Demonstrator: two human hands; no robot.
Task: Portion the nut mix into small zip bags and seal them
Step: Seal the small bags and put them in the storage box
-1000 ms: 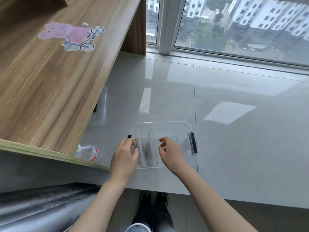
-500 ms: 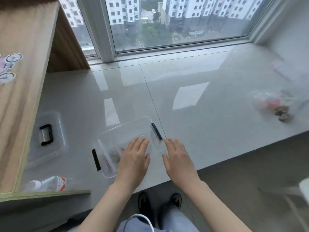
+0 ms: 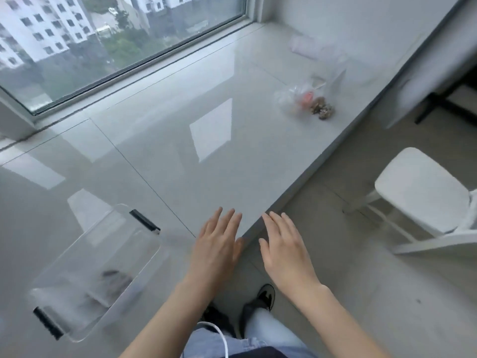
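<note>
Both hands have left the clear bin (image 3: 95, 275); left hand (image 3: 216, 244) and right hand (image 3: 284, 249) are flat, holding nothing. The nut mix bag (image 3: 307, 102) at the counter's far right edge is likely next.

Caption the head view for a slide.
Both open hands, left hand and right hand, hover between a clear plastic latch-lidded box and a crumpled nut-mix bag.

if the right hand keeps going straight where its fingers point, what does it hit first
Probably the ledge's front edge, then bare sill; the right hand points up-left, well left of the nut mix bag. Depth is unclear.
</note>
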